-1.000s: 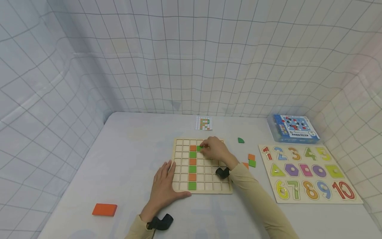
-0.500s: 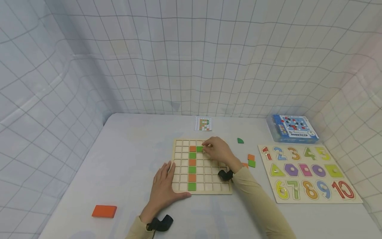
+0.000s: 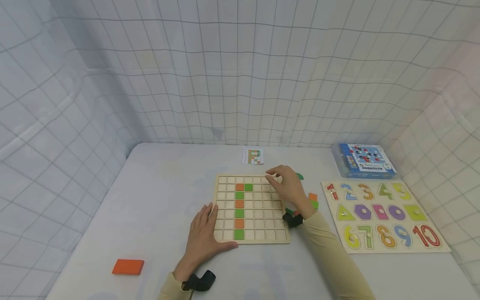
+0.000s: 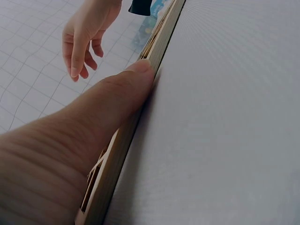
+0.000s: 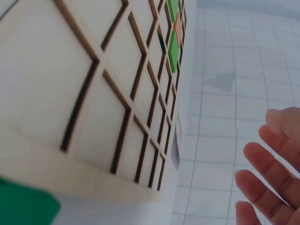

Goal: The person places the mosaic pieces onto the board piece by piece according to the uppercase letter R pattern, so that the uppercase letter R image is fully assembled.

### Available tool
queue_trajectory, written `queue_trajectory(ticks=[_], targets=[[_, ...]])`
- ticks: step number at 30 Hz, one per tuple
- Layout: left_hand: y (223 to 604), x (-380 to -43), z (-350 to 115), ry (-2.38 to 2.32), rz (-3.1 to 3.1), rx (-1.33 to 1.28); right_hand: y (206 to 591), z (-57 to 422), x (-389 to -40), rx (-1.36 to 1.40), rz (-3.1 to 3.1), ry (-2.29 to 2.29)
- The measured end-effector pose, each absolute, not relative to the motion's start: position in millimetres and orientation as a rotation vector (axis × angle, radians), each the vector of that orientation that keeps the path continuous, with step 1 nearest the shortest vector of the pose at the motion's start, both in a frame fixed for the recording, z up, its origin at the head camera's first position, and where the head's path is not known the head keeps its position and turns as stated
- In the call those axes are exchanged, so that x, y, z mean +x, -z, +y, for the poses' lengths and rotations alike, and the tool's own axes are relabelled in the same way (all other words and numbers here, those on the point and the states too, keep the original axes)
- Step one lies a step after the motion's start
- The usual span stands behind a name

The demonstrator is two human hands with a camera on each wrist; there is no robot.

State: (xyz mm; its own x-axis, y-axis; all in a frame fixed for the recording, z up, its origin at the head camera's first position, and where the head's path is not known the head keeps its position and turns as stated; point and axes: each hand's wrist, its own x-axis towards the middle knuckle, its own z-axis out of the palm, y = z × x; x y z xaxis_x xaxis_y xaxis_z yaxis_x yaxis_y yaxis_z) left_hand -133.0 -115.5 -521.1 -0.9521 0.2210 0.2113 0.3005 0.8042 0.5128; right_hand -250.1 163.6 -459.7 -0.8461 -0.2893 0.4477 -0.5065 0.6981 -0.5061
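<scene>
A wooden grid board (image 3: 268, 212) lies on the table, with a column of alternating orange and green square tiles (image 3: 239, 213) set in it. Beside that column's top orange tile sits a green tile (image 3: 248, 187). My left hand (image 3: 204, 235) rests at the board's front left corner, fingers along the left side; in the left wrist view its thumb (image 4: 117, 93) presses the board's edge. Over the board's far right part hovers my right hand (image 3: 288, 187), fingers loosely bent, holding nothing. The right wrist view shows its fingertips (image 5: 255, 187) apart from the board.
A pattern card (image 3: 253, 155) lies behind the board. To the right are a dark green piece (image 3: 300, 176), an orange tile (image 3: 313, 196), a number puzzle (image 3: 386, 216) and a blue box (image 3: 365, 160). An orange block (image 3: 128, 267) lies front left.
My right hand has let go of the green tile beside the top orange one and moved right, away from it. My left hand has stayed at the board's corner.
</scene>
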Motion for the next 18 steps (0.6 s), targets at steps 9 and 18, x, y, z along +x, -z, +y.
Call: queue_trajectory(ticks=[9,18], targets=[[519.3,-132.2,-115.8,0.858,-2.85,-0.42,452.3,187.4,-246.7,0.533,-2.459,-0.886],[519.2,-132.8,-115.6,0.859,-2.866,-0.412,451.8,216.5,-243.0,0.433,-2.434,-0.849]])
